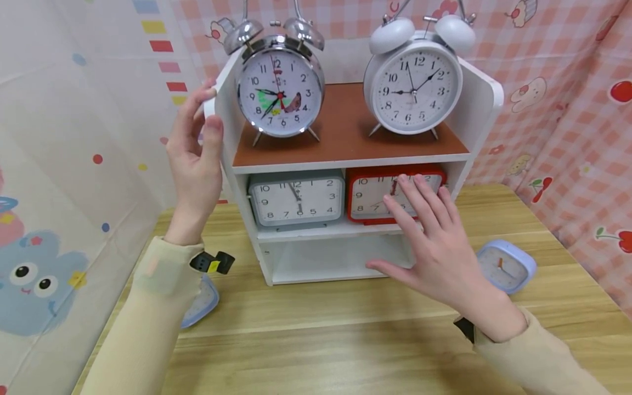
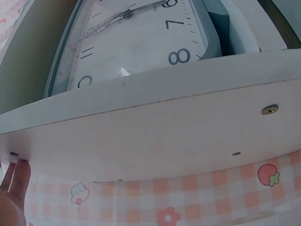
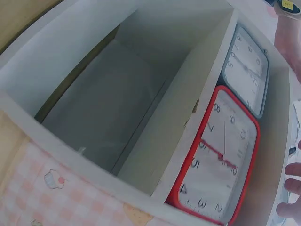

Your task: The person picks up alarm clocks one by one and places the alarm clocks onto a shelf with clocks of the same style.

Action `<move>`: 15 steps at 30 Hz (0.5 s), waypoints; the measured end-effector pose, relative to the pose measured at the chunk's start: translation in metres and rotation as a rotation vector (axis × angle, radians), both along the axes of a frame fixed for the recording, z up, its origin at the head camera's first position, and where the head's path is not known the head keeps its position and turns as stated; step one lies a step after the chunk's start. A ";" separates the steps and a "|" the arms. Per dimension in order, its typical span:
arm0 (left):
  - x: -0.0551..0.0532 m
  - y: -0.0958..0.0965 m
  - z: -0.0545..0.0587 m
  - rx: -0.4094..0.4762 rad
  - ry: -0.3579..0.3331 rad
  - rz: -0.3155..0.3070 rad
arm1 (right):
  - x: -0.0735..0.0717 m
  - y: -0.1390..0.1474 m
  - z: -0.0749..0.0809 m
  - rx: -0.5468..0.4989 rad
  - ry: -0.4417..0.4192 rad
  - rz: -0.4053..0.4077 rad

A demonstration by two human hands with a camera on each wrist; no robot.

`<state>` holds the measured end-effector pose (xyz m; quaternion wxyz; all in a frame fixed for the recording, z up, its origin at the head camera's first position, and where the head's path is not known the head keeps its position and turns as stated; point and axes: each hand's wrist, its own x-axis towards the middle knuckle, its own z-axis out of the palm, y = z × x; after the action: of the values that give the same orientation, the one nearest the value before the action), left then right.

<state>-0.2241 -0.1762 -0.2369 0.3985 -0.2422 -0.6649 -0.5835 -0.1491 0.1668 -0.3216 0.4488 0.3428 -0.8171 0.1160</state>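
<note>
My left hand [image 1: 197, 159] rests at the left side panel of a white shelf unit [image 1: 486, 104], its fingertips touching the panel's outer side near the top. In the left wrist view two fingers [image 2: 19, 181] lie against that panel. My right hand [image 1: 434, 247] is spread in front of the lower shelf, holding nothing and overlapping a red rectangular clock [image 1: 375, 192]. Left of it stands a grey-blue rectangular clock [image 1: 296, 206]. On the brown top shelf are a silver twin-bell alarm clock [image 1: 281, 104] and a white twin-bell alarm clock [image 1: 415, 99].
A light-blue clock [image 1: 506, 269] lies on the wooden table [image 1: 316, 340], right of the shelf unit. Another light-blue object [image 1: 202, 304] is partly hidden by my left sleeve. Below the rectangular clocks is a white bottom compartment [image 1: 331, 260]. Patterned cloth [image 1: 543, 120] hangs behind.
</note>
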 end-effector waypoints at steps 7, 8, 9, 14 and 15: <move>0.001 0.001 0.000 -0.001 -0.016 -0.004 | 0.004 0.015 -0.009 -0.090 0.052 0.044; 0.001 0.001 0.000 0.000 -0.018 -0.005 | 0.004 0.018 -0.010 -0.100 0.054 0.044; 0.001 0.001 0.000 0.000 -0.018 -0.006 | 0.005 0.020 -0.011 -0.111 0.054 0.043; 0.001 0.001 0.000 -0.001 -0.011 -0.002 | 0.010 0.033 -0.015 -0.151 0.038 0.015; 0.001 0.000 0.000 -0.001 -0.011 -0.001 | 0.011 0.036 -0.016 -0.160 0.035 0.011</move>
<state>-0.2226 -0.1760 -0.2370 0.3946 -0.2396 -0.6673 -0.5845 -0.1384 0.2032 -0.3371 0.4882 0.3123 -0.7954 0.1775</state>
